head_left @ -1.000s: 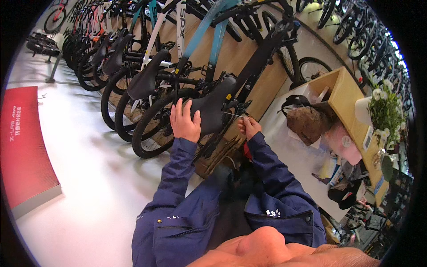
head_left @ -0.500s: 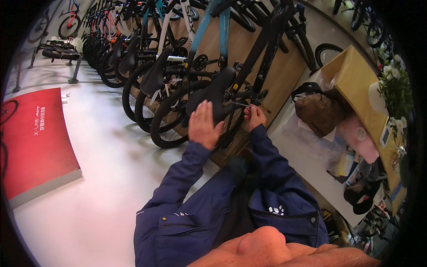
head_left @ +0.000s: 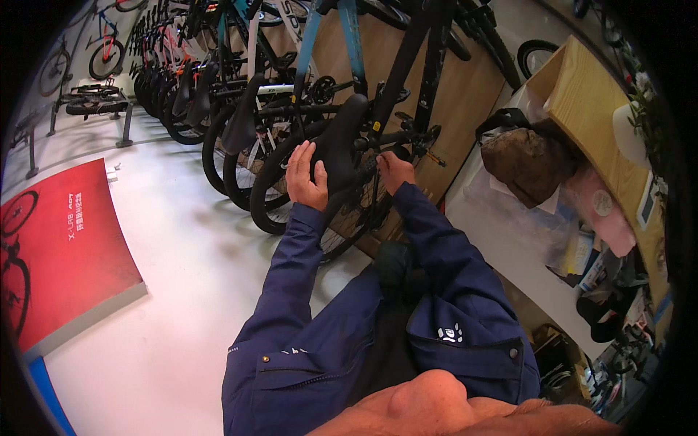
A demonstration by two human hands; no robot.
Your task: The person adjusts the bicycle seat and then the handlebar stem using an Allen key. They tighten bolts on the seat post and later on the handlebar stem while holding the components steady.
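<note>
A black bicycle saddle (head_left: pixel 345 131) stands in front of me, on a bike with a dark frame (head_left: pixel 404 65). Along the saddle's left side rests my left hand (head_left: pixel 307 178), fingers stretched out and held flat, gripping nothing. To the right of the saddle, by the seat post area, my right hand (head_left: pixel 395 171) has its fingers pinched together. A thin metal hex key showed in that pinch a moment ago; now the fingers mostly hide it. Below the saddle is the bike's rear wheel (head_left: pixel 266 207), partly covered by my left hand and sleeve.
A row of parked bikes (head_left: pixel 185 91) runs off to the far left. On the left lies a big red box (head_left: pixel 80 247). At the right, a white table (head_left: pixel 502 254) bears a brown bag (head_left: pixel 527 163) and clutter, beside a wooden shelf (head_left: pixel 592 94).
My view has shifted slightly. My left hand has moved left along the saddle's side. My right hand has come in closer to the saddle, and the hex key no longer shows clearly.
</note>
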